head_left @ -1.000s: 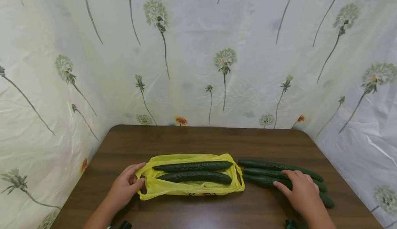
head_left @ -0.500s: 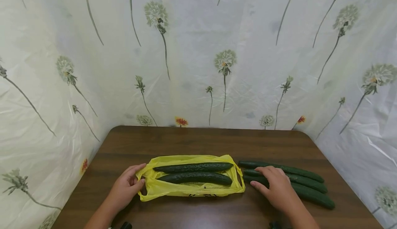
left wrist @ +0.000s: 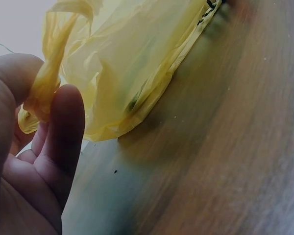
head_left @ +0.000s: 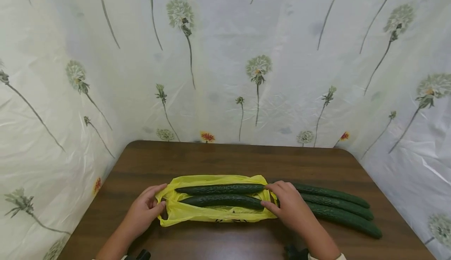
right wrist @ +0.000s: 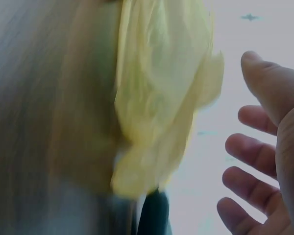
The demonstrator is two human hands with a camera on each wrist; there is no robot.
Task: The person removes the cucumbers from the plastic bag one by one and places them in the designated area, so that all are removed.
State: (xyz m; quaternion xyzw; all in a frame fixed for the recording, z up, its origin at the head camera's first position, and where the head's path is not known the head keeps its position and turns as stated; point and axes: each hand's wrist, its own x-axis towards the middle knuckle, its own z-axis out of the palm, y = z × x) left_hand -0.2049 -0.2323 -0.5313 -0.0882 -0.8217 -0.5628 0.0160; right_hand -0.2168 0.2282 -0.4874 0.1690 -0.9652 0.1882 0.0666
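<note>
On the table lies a yellow plastic bag, its mouth spread wide. Inside it rest two dark green cucumbers, a far one and a near one. My left hand pinches the bag's left handle; the left wrist view shows the gathered plastic between thumb and fingers. My right hand is over the bag's right end, thumb and fingers spread. In the right wrist view those fingers stand apart from the bag, holding nothing.
Three more cucumbers lie side by side right of the bag, their left ends partly hidden behind my right hand. The brown wooden table has rounded far corners. A white flower-printed sheet hangs behind it and along both sides.
My right hand has moved left, from above the loose cucumbers to the bag's right end. The left hand keeps its hold on the handle, and the cucumbers lie as before.
</note>
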